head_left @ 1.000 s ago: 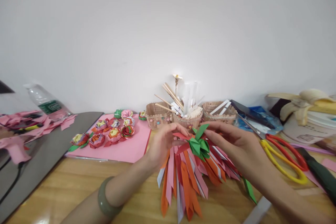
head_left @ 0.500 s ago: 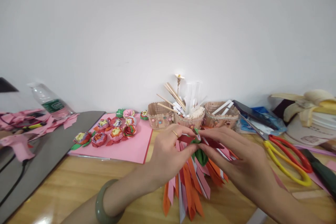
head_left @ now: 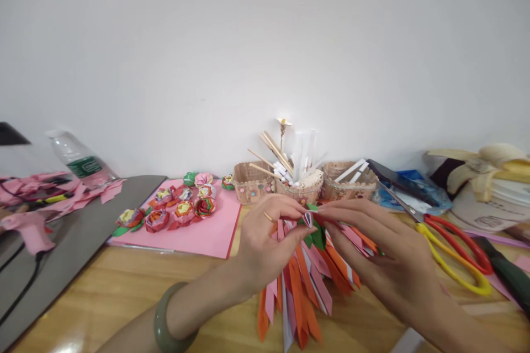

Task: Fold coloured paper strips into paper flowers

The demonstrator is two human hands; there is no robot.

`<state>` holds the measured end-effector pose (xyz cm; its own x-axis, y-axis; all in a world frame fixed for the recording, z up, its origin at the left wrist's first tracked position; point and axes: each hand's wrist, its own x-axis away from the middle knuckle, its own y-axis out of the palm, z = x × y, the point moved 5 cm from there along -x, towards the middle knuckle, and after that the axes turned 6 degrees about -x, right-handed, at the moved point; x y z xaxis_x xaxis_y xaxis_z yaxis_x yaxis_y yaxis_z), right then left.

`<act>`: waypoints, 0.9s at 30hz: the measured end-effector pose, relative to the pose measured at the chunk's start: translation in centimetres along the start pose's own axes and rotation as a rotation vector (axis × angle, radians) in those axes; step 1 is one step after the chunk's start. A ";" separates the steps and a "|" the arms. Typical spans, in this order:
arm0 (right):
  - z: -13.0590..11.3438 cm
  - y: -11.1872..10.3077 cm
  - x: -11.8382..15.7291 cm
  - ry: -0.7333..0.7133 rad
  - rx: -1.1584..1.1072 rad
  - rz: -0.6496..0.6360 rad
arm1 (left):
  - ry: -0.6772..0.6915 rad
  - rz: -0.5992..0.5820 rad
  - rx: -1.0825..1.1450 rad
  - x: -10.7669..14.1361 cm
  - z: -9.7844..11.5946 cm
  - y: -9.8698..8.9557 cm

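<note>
Between both hands is a small folded paper piece with green leaf-like parts [head_left: 318, 236] and a white-and-dark striped fold. My left hand [head_left: 265, 240] pinches its near left side between thumb and fingers. My right hand [head_left: 383, 248] is closed on its right side, thumb below and fingers above. My fingers partly hide it. Just beneath lies a fanned bunch of folded paper strips [head_left: 304, 300] in orange, pink and white on the wooden table.
Finished paper flowers [head_left: 183, 210] sit on a pink sheet [head_left: 219, 237] at left. A pink glue gun [head_left: 31, 231] and a plastic bottle [head_left: 85, 162] stand further left. Small baskets [head_left: 252, 183] line the wall. Scissors [head_left: 455, 256] lie at right.
The folded paper piece has turned in my fingers, so its striped fold now shows more toward me. My right fingers have shifted slightly; both hands stay in about the same place.
</note>
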<state>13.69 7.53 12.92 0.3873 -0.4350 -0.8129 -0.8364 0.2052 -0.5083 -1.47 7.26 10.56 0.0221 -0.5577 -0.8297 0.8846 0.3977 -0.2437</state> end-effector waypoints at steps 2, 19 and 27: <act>0.0 0.0 0.0 -0.005 0.020 0.007 | -0.003 -0.008 0.014 0.0 0.0 0.1; -0.8 0.1 0.0 -0.115 -0.013 0.012 | 0.221 0.005 -0.040 -0.1 1.3 -0.2; -0.7 0.3 -0.6 -0.075 -0.063 -0.045 | 0.304 -0.022 -0.086 -0.1 1.7 -0.2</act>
<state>12.91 7.21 13.42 0.4508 -0.3753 -0.8099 -0.8395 0.1301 -0.5275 -0.86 6.03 11.51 -0.1486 -0.3285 -0.9327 0.8401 0.4556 -0.2943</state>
